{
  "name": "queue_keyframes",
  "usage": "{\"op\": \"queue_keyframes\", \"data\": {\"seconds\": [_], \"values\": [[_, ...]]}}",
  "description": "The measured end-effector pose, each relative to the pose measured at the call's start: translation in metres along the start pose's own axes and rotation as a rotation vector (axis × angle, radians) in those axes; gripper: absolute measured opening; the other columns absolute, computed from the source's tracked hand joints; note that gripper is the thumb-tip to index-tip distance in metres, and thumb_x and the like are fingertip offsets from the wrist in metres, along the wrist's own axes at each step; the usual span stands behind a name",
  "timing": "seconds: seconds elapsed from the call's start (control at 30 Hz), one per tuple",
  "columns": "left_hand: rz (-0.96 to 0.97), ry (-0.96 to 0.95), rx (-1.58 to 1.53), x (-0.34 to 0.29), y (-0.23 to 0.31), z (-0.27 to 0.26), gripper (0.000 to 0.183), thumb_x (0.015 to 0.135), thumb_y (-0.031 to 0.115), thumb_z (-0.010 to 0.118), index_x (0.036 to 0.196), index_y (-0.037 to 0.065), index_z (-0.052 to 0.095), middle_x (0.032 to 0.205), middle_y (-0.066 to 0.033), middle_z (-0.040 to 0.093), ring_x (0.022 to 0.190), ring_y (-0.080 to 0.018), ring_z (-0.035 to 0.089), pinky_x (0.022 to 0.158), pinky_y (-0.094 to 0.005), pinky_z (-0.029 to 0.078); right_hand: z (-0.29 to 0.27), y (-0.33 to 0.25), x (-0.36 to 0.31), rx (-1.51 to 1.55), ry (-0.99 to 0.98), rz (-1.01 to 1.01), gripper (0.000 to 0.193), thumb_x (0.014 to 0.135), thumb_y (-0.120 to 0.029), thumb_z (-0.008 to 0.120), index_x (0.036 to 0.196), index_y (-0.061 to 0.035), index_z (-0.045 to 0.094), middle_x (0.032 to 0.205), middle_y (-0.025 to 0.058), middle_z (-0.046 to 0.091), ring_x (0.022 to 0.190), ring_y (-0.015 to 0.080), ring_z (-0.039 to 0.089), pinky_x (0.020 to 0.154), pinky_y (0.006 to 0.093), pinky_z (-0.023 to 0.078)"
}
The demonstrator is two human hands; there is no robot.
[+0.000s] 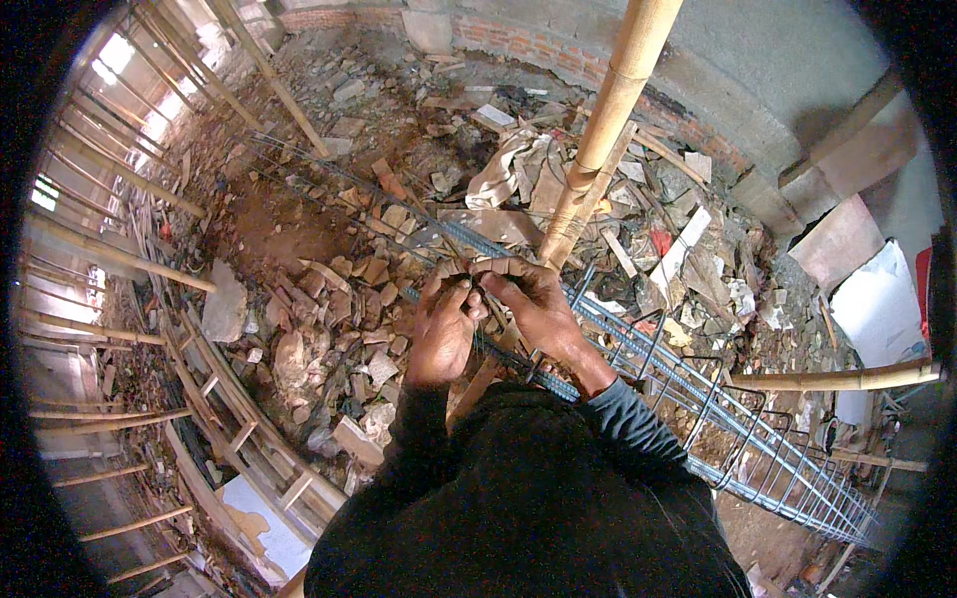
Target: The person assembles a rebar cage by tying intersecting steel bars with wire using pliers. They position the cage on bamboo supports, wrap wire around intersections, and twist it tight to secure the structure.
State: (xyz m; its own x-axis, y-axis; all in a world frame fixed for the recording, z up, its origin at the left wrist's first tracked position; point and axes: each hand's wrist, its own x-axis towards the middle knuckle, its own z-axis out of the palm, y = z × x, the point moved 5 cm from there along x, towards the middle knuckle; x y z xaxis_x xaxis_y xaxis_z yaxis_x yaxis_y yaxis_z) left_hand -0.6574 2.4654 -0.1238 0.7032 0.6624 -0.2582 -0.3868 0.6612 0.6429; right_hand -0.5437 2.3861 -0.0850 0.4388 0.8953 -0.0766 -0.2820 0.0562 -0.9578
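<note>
Steel rebar cage (716, 395), running diagonally below my left hand (446, 324) and right hand (538, 307), should, I judge from here, handle stiff and heavy, best held by its long bars (554, 385); the fingers (510, 267) curl inward together, but I cannot tell around what.

Dark item (474, 280) between left hand (446, 324) and right hand (533, 301): unidentifiable (too small). Rebar cage (723, 404) partly hidden behind right sleeve (636, 424).

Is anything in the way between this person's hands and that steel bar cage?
Nothing visible is. The left hand and right hand overlap the steel bar cage in this view; whether they touch it is unclear. The bamboo pole rises just beyond the right hand, not across it.
</note>
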Motion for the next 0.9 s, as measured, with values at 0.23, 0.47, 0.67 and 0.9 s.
{"op": "queue_keyframes", "data": {"seconds": [0.23, 0.47, 0.67, 0.9], "values": [[0.085, -0.034, 0.194, -0.007, 0.001, 0.014, 0.029, 0.103, 0.011, 0.065, 0.131, 0.014, 0.058, 0.118, -0.0019, 0.061, 0.093, -0.0135, 0.056, 0.078, -0.0285, 0.046, -0.006, 0.008, 0.000, 0.006, 0.011, -0.008, 0.019, 0.102, -0.012, 0.070, 0.111, 0.0055, 0.069, 0.088, 0.0077, 0.072, 0.074, 0.0134, 0.066, 0.070, 0.0293, 0.056], [0.166, -0.013, 0.245, -0.009, 0.000, 0.027, 0.018, 0.107, 0.014, 0.061, 0.123, 0.005, 0.061, 0.097, -0.0024, 0.062, 0.077, -0.0099, 0.055, 0.067, -0.0266, 0.048, -0.008, 0.004, -0.004, 0.104, 0.073, -0.053, 0.013, 0.104, -0.011, 0.067, 0.104, 0.0018, 0.068, 0.084, 0.0055, 0.069, 0.071, 0.0134, 0.065, 0.066, 0.0300, 0.055], [0.218, -0.046, 0.279, -0.009, 0.005, 0.036, 0.013, 0.101, 0.010, 0.069, 0.114, 0.007, 0.067, 0.100, -0.0061, 0.068, 0.080, -0.0167, 0.065, 0.063, -0.0321, 0.051, -0.010, -0.001, -0.006, 0.238, 0.131, -0.062, 0.008, 0.104, -0.007, 0.066, 0.104, 0.0000, 0.070, 0.085, 0.0060, 0.068, 0.069, 0.0128, 0.061, 0.062, 0.0294, 0.053], [0.044, -0.045, 0.348, -0.012, 0.014, 0.041, 0.034, 0.100, 0.017, 0.072, 0.130, 0.013, 0.058, 0.104, -0.0036, 0.071, 0.075, -0.0137, 0.064, 0.054, -0.0257, 0.043, -0.020, -0.009, -0.005, 0.129, 0.015, -0.039, 0.009, 0.104, -0.006, 0.065, 0.107, 0.0012, 0.071, 0.093, 0.0061, 0.070, 0.069, 0.0142, 0.064, 0.058, 0.0318, 0.059]]}}
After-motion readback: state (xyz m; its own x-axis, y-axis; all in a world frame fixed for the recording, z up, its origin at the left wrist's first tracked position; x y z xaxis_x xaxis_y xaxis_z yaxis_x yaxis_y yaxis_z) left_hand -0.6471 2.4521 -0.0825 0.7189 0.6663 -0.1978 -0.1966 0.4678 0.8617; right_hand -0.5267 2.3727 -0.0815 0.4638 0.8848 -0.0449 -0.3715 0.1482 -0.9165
